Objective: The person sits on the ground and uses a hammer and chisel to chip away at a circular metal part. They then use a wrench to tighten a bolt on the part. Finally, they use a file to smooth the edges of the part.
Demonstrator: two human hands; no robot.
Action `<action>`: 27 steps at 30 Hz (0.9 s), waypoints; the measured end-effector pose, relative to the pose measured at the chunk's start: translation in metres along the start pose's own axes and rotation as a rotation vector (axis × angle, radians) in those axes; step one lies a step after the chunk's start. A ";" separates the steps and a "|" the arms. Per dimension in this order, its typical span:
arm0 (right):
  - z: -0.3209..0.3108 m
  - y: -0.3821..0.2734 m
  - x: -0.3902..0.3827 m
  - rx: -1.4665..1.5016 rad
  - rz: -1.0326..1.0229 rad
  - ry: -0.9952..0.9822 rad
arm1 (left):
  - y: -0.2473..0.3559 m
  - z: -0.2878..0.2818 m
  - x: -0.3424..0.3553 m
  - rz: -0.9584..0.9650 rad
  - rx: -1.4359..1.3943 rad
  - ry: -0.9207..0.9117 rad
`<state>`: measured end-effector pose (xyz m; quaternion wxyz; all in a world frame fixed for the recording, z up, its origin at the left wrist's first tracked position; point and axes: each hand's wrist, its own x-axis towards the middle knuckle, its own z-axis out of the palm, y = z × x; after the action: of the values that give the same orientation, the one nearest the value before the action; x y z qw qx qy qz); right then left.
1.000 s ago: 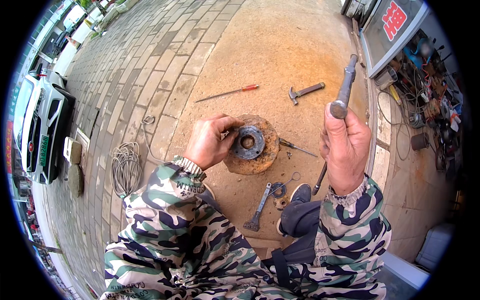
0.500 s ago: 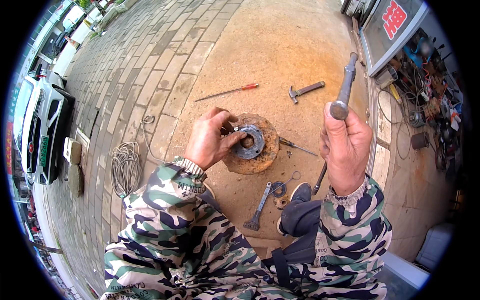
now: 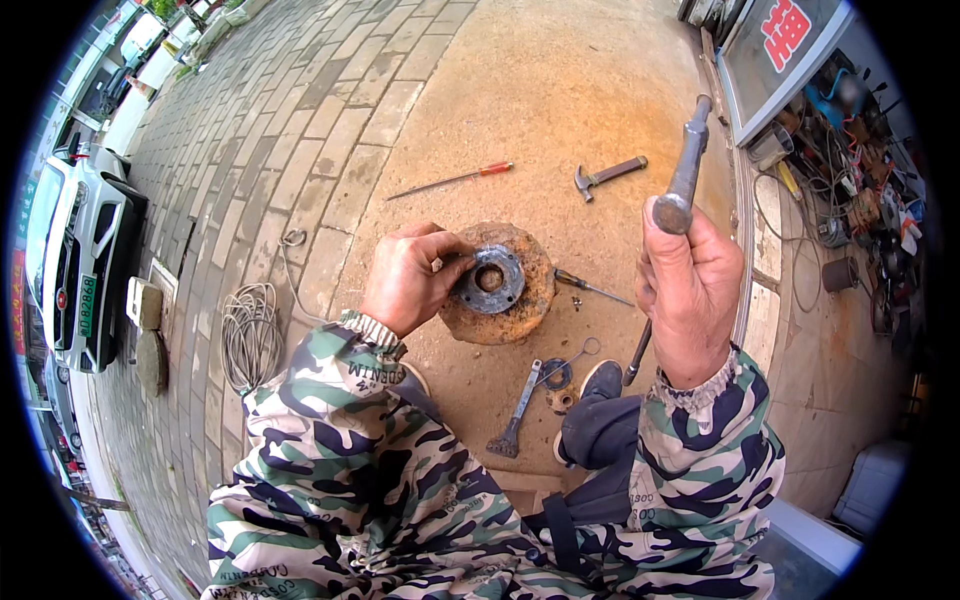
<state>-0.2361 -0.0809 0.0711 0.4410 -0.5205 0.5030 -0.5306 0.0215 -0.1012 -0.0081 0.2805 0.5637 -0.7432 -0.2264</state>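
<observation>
In front of me a dark grey metal ring [image 3: 511, 277] with a round centre hole and small holes lies on a rusty, rough-edged round block [image 3: 530, 320]. My left hand [image 3: 413, 275] has thumb and fingertips pinched together at the ring's left edge; what they hold, if anything, is hidden. On the right my right hand [image 3: 695, 290] is closed around a hammer [image 3: 685, 170] and holds it raised. Its worn metal head points up and away, and the dark handle runs down below my fist. The hammer is apart from the ring.
Around the block lie a red-handled screwdriver [image 3: 495, 169], a claw hammer [image 3: 610, 178], another screwdriver [image 3: 595, 289], a flat-ended metal tool [image 3: 517, 410] and a dark ring [image 3: 556, 375]. Coiled cable [image 3: 250, 335] lies left, near a white car [image 3: 85, 250]. Cluttered parts [image 3: 850, 200] fill the right side.
My left thumb has drawn back from the ring's centre to its left edge, and the fingers have closed together. My right hand with the hammer has barely shifted.
</observation>
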 end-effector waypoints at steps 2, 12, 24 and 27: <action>0.000 0.000 0.000 -0.001 0.001 -0.003 | 0.002 0.000 0.000 0.008 0.013 -0.006; 0.001 -0.001 0.000 -0.009 0.009 -0.012 | 0.000 -0.001 0.001 0.146 0.059 -0.004; 0.004 0.000 0.000 0.026 0.010 -0.023 | 0.001 -0.006 0.000 0.081 0.048 -0.034; 0.003 -0.001 0.001 0.024 0.012 -0.020 | 0.005 -0.004 0.000 -0.023 -0.078 -0.008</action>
<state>-0.2335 -0.0816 0.0716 0.4554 -0.5175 0.4954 -0.5285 0.0206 -0.0997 -0.0019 0.2966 0.5600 -0.7283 -0.2607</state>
